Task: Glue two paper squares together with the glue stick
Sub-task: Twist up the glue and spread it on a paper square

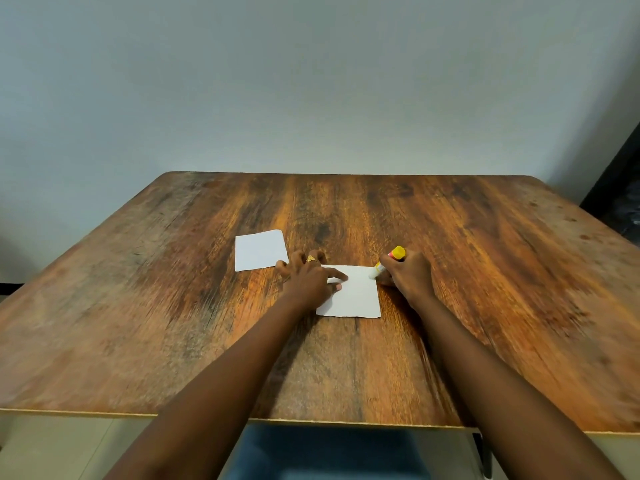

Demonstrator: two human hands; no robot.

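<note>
Two white paper squares lie flat on the wooden table (485, 271). The nearer square (356, 299) is pinned at its left edge by my left hand (308, 278), fingers spread, index finger and thumb pressing on the paper. My right hand (408, 275) grips a glue stick (389, 259) with a yellow end, tilted so its pale tip touches the top right corner of that square. The other square (260, 250) lies apart, up and to the left, just beyond my left fingertips.
The table's far edge meets a plain grey wall (311, 81). A dark object (620, 195) stands at the right beyond the table. The near table edge runs below my forearms, with a blue seat (322, 452) underneath.
</note>
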